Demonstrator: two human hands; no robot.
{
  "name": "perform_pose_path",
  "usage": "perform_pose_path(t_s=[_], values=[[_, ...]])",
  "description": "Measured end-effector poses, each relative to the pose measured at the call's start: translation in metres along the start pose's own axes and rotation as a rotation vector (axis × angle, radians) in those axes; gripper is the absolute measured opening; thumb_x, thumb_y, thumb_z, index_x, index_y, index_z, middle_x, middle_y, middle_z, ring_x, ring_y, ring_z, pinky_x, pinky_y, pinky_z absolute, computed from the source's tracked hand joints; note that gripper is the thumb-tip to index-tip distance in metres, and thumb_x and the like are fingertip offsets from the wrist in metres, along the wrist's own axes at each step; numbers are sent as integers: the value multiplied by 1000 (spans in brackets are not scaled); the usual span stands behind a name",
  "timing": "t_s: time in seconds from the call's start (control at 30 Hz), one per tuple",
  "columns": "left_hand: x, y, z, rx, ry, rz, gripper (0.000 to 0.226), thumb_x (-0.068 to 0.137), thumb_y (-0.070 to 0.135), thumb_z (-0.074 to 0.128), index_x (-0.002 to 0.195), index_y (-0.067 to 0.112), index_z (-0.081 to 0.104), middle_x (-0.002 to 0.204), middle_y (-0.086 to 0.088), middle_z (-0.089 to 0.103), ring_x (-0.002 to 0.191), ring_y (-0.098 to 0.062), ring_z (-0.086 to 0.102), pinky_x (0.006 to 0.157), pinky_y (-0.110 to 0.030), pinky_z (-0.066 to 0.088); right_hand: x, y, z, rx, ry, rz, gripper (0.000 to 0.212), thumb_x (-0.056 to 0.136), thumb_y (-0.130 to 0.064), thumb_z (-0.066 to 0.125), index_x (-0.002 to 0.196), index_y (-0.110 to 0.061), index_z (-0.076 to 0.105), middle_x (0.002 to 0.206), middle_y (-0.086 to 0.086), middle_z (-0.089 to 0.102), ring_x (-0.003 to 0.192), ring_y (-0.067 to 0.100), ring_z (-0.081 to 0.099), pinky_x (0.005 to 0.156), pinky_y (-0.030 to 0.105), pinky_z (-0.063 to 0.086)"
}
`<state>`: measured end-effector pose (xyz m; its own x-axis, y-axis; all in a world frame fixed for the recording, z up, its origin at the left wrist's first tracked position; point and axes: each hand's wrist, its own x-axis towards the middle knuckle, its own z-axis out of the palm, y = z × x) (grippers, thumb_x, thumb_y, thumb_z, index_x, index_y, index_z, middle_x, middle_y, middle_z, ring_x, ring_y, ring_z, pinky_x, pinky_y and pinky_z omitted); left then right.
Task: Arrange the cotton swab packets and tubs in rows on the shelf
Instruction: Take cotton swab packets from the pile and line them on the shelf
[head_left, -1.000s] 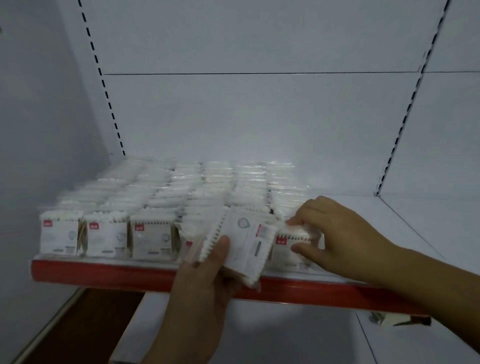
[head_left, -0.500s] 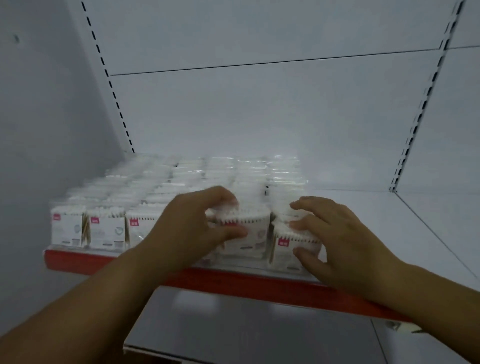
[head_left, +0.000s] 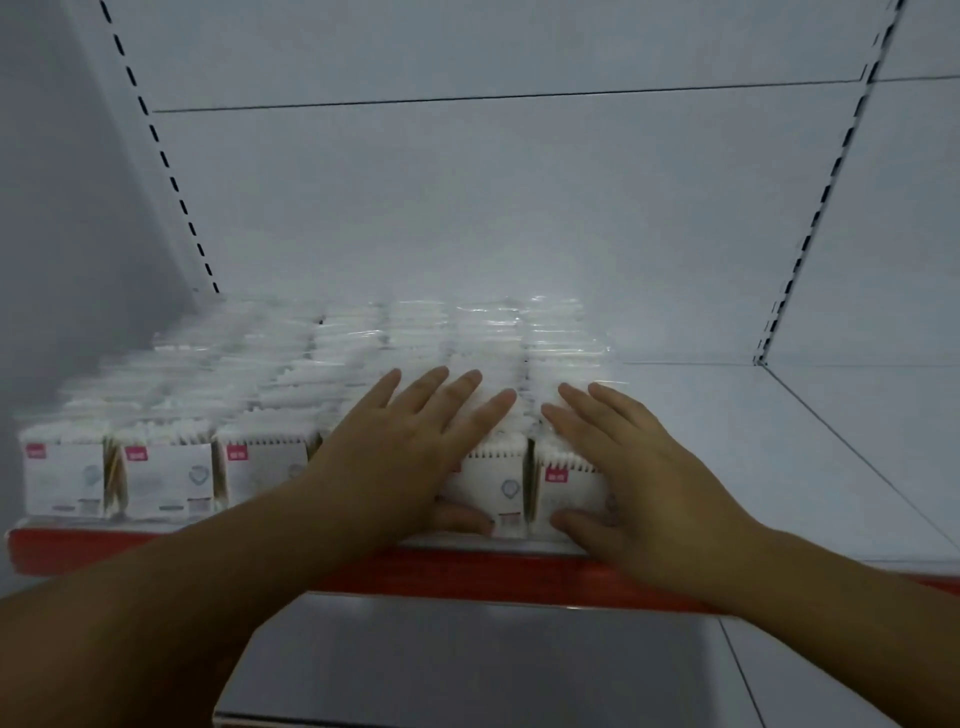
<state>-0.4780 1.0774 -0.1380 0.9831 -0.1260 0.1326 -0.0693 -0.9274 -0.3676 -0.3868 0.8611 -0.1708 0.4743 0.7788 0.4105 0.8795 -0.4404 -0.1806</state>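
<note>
Hands: both flat, fingers straight, grasping nothing.
Left hand: pressing packets from above, thumb on a front face.
Right hand: same — on the rightmost row.
Rows: upright, near to far, filling left of shelf.

Both arms reach forward, left hand and right hand lying flat (fingers straight, spread).

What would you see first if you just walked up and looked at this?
Two hands first: the left hand and the right hand lie flat, fingers spread, on top of the front cotton swab packets near the middle of the shelf. Then the many white packets, standing in neat rows over the shelf's left part, behind its bright red edge.
</note>
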Motion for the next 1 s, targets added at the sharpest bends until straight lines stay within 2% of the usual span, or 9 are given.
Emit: perform_pose_path(t_s=[0.07, 0.13, 0.2, 0.33, 0.43, 0.63, 0.8, 0.9, 1.0], values=[[3, -4, 1, 25, 43, 61, 93, 66, 85, 3, 130, 32, -39, 162, -7, 4, 148, -27, 10, 118, -44, 8, 1, -3, -2, -31, 2, 11, 84, 80, -52, 64, 148, -35, 17, 153, -16, 15, 144, 9, 7, 109, 37, 27], [2, -5, 0, 17, 64, 117, 95, 78, 80, 16, 148, 20, -3, 154, -14, 31, 139, -32, 35, 112, -48, 28, 1, -4, -3, -83, -20, 21, 84, 81, -53, 64, 148, -34, 16, 156, -10, 19, 145, 14, 11, 109, 37, 27], [0, -7, 1, -94, 156, 176, 87, 84, 73, 27, 149, 14, 27, 146, -14, 45, 131, -31, 47, 108, -48, 37, 1, -4, -3, -114, -39, 26, 85, 81, -54, 63, 145, -38, 9, 157, -10, 16, 145, 13, 10, 110, 33, 23], [-3, -13, 0, -489, 166, 157, 79, 80, 71, 29, 148, 43, 3, 155, 19, 18, 140, 4, 11, 112, -16, 0, 0, -6, -4, -142, -58, 53, 85, 81, -54, 64, 145, -38, 11, 156, -11, 15, 145, 10, 10, 109, 30, 23], [-2, -36, -12, -775, 18, 140, 76, 78, 59, 41, 145, 53, 6, 152, 34, 1, 134, 20, -6, 109, -11, -2, 1, -8, -6, -166, -60, 66, 85, 81, -54, 65, 149, -29, 22, 157, -6, 20, 145, 13, 13, 110, 32, 20], [-23, -48, 6, -204, -173, 68, 67, 97, 55, 16, 129, 34, -39, 143, 13, -36, 135, -5, -33, 112, -30, -19, 0, -9, -5, -156, -106, 82, 85, 81, -62, 53, 148, -39, 6, 154, -19, 5, 144, 5, 2, 111, 27, 15], [-24, -40, 12, -107, -119, -33, 62, 98, 51, 12, 128, 32, -39, 157, 4, -22, 140, -7, -23, 115, -35, -15, 2, -8, -7, -209, -145, 72, 85, 85, -66, 46, 150, -38, -1, 159, -14, -4, 145, 8, -7, 112, 33, 28], [-27, -39, -8, -141, -292, -55, 74, 83, 69, 3, 136, 30, -30, 158, 5, -20, 136, -1, -25, 114, -29, -15, 5, -7, -12, -218, -216, 36, 90, 84, -69, 46, 151, -35, -4, 160, -8, -11, 145, 13, -16, 118, 38, 5], [-12, -29, -57, -296, -340, -194, 100, 67, 80, 9, 151, 29, -9, 160, 8, -9, 139, 0, -13, 115, -27, -8, 4, 2, -33, 41, -159, -37, 88, 82, -70, 48, 151, -35, 6, 160, -7, -10, 143, 11, -22, 116, 42, -9]])
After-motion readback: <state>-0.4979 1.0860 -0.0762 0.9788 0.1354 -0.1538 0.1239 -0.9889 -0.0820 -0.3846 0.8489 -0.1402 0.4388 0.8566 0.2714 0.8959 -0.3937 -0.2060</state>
